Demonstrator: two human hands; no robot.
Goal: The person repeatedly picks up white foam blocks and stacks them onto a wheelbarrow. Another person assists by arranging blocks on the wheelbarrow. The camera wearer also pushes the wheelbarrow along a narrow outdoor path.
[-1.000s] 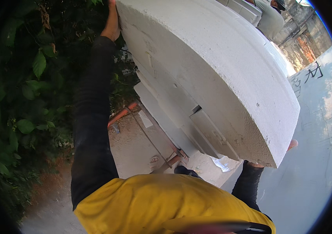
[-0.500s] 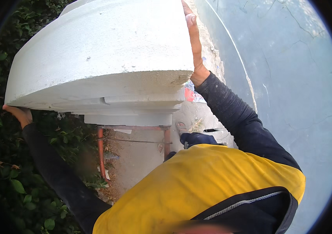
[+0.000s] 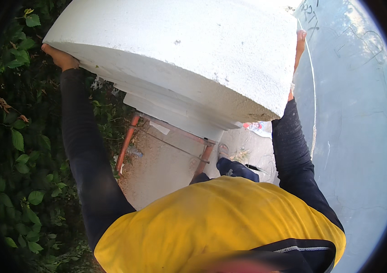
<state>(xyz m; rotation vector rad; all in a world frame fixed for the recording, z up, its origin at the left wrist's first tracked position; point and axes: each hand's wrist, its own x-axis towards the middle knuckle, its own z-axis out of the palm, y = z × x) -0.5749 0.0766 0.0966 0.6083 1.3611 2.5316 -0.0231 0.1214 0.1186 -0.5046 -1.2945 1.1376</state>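
Note:
Across the upper part of the view is a large white block [image 3: 179, 45] with a curved, rough-surfaced body and stepped layers on its underside. My left hand [image 3: 61, 57] grips its left end from below, the thumb side at the corner. Along the right side of the block lies my right hand [image 3: 299, 50], its fingers partly hidden behind the edge. Between them, the hands hold the block by its two ends. Beneath it an orange-red metal stand [image 3: 170, 127] shows, with a flat white slab [image 3: 166, 119] at its top. Whether the stand bears the block's weight I cannot tell.
Dense green foliage [image 3: 25, 182] lines the left side. A pale blue-grey wall [image 3: 352, 136] with a white line on it rises close on the right. On the dusty ground [image 3: 157, 164] are my sandalled foot [image 3: 223, 151], dry grass [image 3: 240, 156] and a colourful wrapper [image 3: 259, 127].
The view has turned, so block and stand now slant down to the right. The block's left end sits higher and its right end farther right. Both hands stay on it.

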